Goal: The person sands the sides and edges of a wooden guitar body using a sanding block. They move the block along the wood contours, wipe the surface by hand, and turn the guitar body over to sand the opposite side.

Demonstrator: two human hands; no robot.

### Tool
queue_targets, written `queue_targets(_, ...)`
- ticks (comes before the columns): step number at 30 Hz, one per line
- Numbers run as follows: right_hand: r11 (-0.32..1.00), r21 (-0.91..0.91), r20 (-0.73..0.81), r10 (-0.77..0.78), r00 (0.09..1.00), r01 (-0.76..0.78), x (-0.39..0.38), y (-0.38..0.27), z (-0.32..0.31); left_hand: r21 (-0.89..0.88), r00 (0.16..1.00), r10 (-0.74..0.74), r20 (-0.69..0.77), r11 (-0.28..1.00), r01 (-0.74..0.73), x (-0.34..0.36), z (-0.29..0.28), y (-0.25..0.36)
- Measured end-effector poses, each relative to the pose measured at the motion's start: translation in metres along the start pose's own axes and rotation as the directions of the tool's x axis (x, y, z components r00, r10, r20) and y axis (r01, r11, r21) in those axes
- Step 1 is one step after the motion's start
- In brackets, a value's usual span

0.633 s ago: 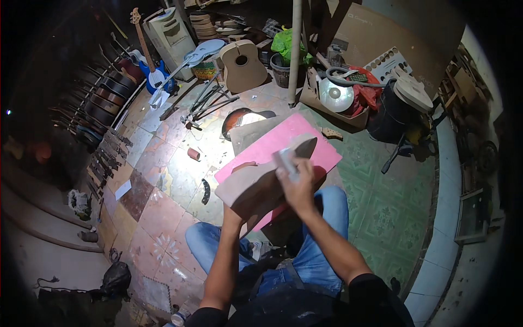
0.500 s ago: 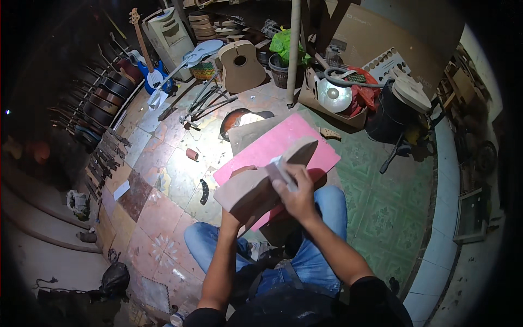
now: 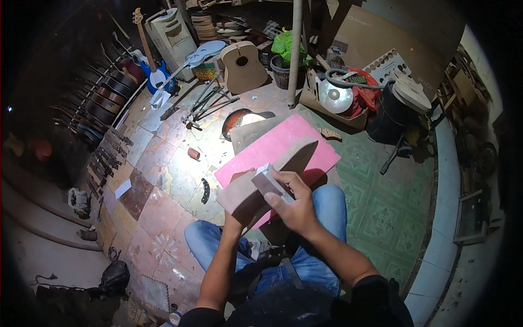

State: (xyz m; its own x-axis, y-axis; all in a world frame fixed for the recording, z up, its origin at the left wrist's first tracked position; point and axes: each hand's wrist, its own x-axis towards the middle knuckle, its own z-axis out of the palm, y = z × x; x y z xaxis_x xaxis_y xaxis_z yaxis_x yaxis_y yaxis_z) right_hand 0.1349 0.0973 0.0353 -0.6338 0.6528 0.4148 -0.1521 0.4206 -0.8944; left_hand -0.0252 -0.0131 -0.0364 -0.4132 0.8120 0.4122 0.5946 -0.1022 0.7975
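Note:
A bare brown wooden guitar body [image 3: 238, 199] stands on edge over my lap, its curved side turned up. My left hand [image 3: 234, 220] is closed around its near left end, and the wood hides part of the fingers. In my right hand [image 3: 297, 204] is a grey rectangular sanding block [image 3: 271, 184], gripped between thumb and fingers. The block lies against the curved edge around the middle of the body. Beneath the wood, a pink board [image 3: 261, 150] slants across the floor in front of my legs.
Ahead lie a sunburst guitar body [image 3: 231, 122], a folded metal stand [image 3: 210, 103] and a small brown cylinder [image 3: 193, 153]. A black curved piece [image 3: 205, 191] is left of the board. Beyond are a pole [image 3: 295, 54], an acoustic guitar body [image 3: 243, 73] and a black bucket [image 3: 385, 117].
My right hand has drawn the sanding block left and slightly nearer along the curved edge, and the block is tilted differently. My left hand keeps its grip, with the wood shifted only slightly.

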Motion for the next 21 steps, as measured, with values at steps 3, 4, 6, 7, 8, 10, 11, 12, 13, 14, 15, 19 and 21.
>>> queue_targets(3,0.974,-0.19,-0.037,0.121,0.992,-0.126,0.009,0.049,-0.019,-0.237,0.993,-0.1,-0.058,0.968,0.084,0.001,0.008,0.011)
queue_targets(4,0.974,-0.188,-0.025,0.122,0.992,-0.125,0.012,0.041,-0.018,-0.237,0.993,-0.101,-0.065,0.968,0.083,0.0,0.008,0.005)
queue_targets(6,0.991,-0.123,0.028,0.06,0.998,-0.056,0.006,-0.008,-0.008,-0.02,0.999,0.036,-0.036,0.999,-0.037,-0.002,0.004,-0.005)
queue_targets(7,0.998,-0.063,0.065,-0.002,0.998,0.006,0.002,-0.022,-0.007,0.049,0.996,0.082,-0.018,0.996,-0.081,-0.001,0.005,-0.002)
queue_targets(8,0.999,-0.047,0.051,-0.003,0.999,0.005,-0.003,-0.016,-0.011,-0.075,0.998,0.027,-0.053,0.997,-0.031,0.004,0.006,0.022)
queue_targets(10,0.994,-0.075,0.026,0.079,0.997,-0.077,0.003,0.03,-0.02,-0.315,0.984,-0.16,-0.074,0.94,0.13,0.001,0.011,0.027)
queue_targets(11,0.982,-0.101,0.002,0.161,0.987,-0.16,0.014,0.036,-0.022,-0.317,0.984,-0.16,-0.078,0.94,0.128,0.004,0.012,0.029)
queue_targets(12,0.973,-0.16,0.005,0.171,0.985,-0.168,0.015,0.036,-0.026,-0.27,0.99,-0.092,-0.11,0.961,0.059,0.008,0.013,0.031)
queue_targets(13,0.974,-0.155,0.021,0.169,0.985,-0.164,0.017,0.015,-0.022,-0.211,0.988,-0.029,-0.149,0.978,-0.003,0.011,0.01,0.029)
queue_targets(14,0.989,-0.119,0.063,0.099,0.993,-0.091,0.012,-0.015,-0.017,-0.212,0.988,-0.037,-0.153,0.977,0.004,0.009,0.009,0.024)
queue_targets(15,0.997,-0.08,0.104,0.029,0.994,-0.02,0.005,-0.031,-0.015,-0.108,0.994,0.006,-0.106,0.994,-0.018,0.005,0.009,0.018)
queue_targets(19,0.972,-0.021,0.085,0.236,0.968,-0.235,0.015,0.014,-0.023,0.029,0.993,0.089,-0.082,0.996,-0.087,0.0,0.016,0.012)
queue_targets(21,0.963,-0.032,0.109,0.268,0.957,-0.266,0.016,0.013,-0.029,0.031,0.992,0.101,-0.08,0.995,-0.098,0.003,0.019,0.008)
